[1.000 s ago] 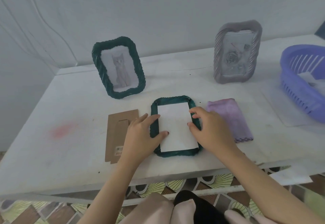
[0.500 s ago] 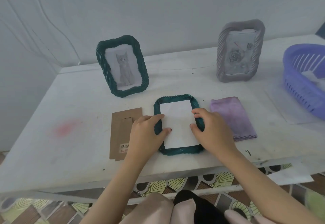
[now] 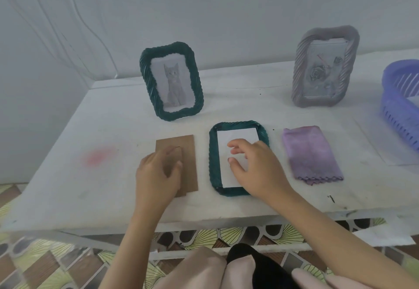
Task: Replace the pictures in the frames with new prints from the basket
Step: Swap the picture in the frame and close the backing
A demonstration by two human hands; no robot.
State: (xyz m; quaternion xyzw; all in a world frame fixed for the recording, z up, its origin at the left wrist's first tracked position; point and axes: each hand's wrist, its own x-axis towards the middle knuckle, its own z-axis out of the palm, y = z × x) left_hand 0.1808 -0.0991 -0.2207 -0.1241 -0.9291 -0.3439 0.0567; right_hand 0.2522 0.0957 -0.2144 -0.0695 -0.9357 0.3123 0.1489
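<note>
2 hands are on the table (image 3: pixel 113 118), apart, neither touching the other.

Left hand (image 3: pixel 158 175): lies on top of 1 brown backing board (image 3: pixel 190 164), fingers bent over its stand flap. Motion blur; I cannot tell whether it grips the board or only rests on it.

Right hand (image 3: pixel 256 170): fingers spread and loosely bent over 1 white print (image 3: pixel 235 136), holding nothing. Fingertip contact with the paper is unclear.

Frames: 3 total.
- 1 teal frame (image 3: pixel 213 159) lies flat, back side up, under the right hand and just right of the left hand. The print sits in its opening, blank side up.
- 1 teal frame with a cat picture (image 3: pixel 171 81) stands upright beyond the left hand.
- 1 grey frame (image 3: pixel 325 66) with a rose picture stands upright, beyond and right of the right hand.

1 purple cloth (image 3: pixel 311 155), folded, lies just right of the right hand, clear of the flat frame.

1 blue basket (image 3: pixel 394 98) sits far right of the right hand, cropped by the edge, with something white inside.

1 red stain (image 3: pixel 98 157) marks the table left of the left hand.
</note>
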